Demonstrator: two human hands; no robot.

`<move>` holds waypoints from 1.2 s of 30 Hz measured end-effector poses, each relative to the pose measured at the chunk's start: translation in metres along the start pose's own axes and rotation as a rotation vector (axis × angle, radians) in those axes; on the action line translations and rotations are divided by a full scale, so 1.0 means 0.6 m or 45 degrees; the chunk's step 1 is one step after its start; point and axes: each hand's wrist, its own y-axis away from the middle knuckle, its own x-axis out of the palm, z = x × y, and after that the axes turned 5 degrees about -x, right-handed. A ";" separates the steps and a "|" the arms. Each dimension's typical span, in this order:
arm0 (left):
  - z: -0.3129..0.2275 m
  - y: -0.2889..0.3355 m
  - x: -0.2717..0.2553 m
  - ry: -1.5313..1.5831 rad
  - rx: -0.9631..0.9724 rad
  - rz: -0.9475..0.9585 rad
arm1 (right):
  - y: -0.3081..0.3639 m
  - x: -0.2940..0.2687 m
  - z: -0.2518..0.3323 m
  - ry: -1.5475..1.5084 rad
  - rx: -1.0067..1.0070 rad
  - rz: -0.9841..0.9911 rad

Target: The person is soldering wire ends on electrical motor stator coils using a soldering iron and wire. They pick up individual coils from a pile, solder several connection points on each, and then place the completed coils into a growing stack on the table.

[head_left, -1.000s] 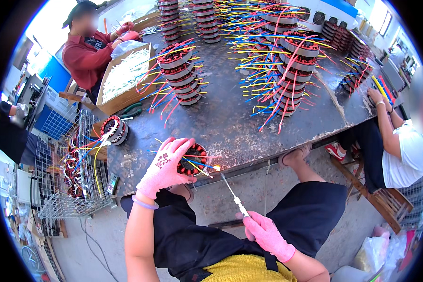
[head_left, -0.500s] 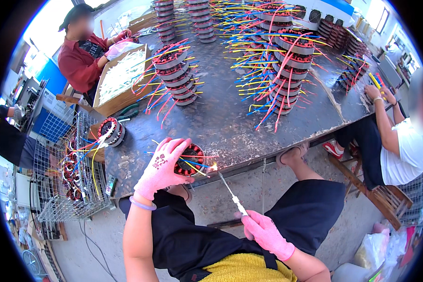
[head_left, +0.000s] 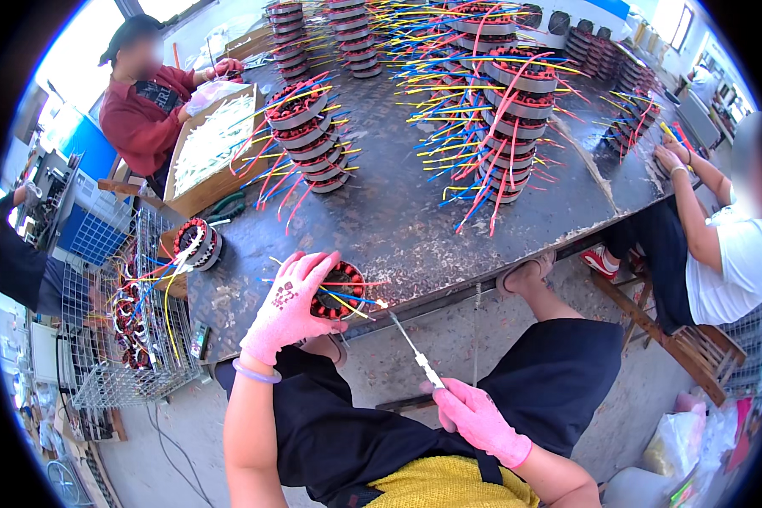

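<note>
My left hand (head_left: 294, 298), in a pink glove, grips a motor stator (head_left: 354, 276) with red insulation and a dark core at the table's near edge. Blue, yellow and red lead wires (head_left: 353, 300) stick out of it to the right. My right hand (head_left: 481, 421), also gloved in pink, is closed round the white handle of a thin rod-shaped tool (head_left: 424, 366) with a long metal stem. Its tip points up and left, close to the wire ends, where a small bright glow (head_left: 381, 303) shows. Whether tip and wire touch is too small to tell.
Stacked stators (head_left: 516, 127) with trailing wires stand across the dark table (head_left: 398, 212). Another stator (head_left: 198, 244) sits left, near pliers (head_left: 229, 204) and a box of white strips (head_left: 216, 140). A wire basket (head_left: 135, 372) stands lower left. Co-workers sit left (head_left: 144, 118) and right (head_left: 711, 237).
The glow at the wire ends has become smaller. My hands, the stator and the tool have barely shifted. The view has turned slightly, and the right co-worker's hands have moved a little.
</note>
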 end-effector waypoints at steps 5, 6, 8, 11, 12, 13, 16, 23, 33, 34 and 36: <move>0.001 -0.003 0.003 -0.016 -0.013 0.008 | 0.001 -0.004 -0.005 0.048 -0.015 -0.002; 0.001 -0.003 0.003 -0.026 -0.021 0.010 | 0.001 -0.004 -0.005 0.053 -0.021 0.001; -0.003 -0.002 0.001 -0.045 -0.001 -0.015 | 0.001 -0.004 -0.006 0.052 -0.032 0.007; 0.000 -0.001 0.004 -0.036 -0.013 -0.010 | 0.000 -0.005 -0.009 0.030 -0.040 0.012; 0.002 -0.001 0.005 -0.026 -0.026 -0.002 | 0.000 -0.004 -0.009 0.018 -0.037 0.010; 0.003 -0.001 0.006 -0.032 -0.029 -0.002 | 0.000 -0.004 -0.008 0.006 -0.033 0.008; 0.001 -0.002 0.006 -0.042 -0.034 -0.003 | 0.000 -0.008 -0.013 0.009 -0.061 0.019; 0.002 -0.002 0.007 -0.039 -0.022 -0.004 | 0.001 -0.006 -0.003 0.053 -0.036 0.019; -0.001 -0.002 0.004 -0.058 -0.023 0.001 | -0.002 -0.004 -0.011 -0.017 -0.064 0.012; -0.001 -0.002 0.003 -0.058 -0.024 -0.001 | -0.002 -0.004 -0.011 -0.026 -0.062 0.012; 0.001 -0.001 0.005 -0.055 -0.026 -0.001 | -0.002 -0.004 -0.010 -0.014 -0.041 0.013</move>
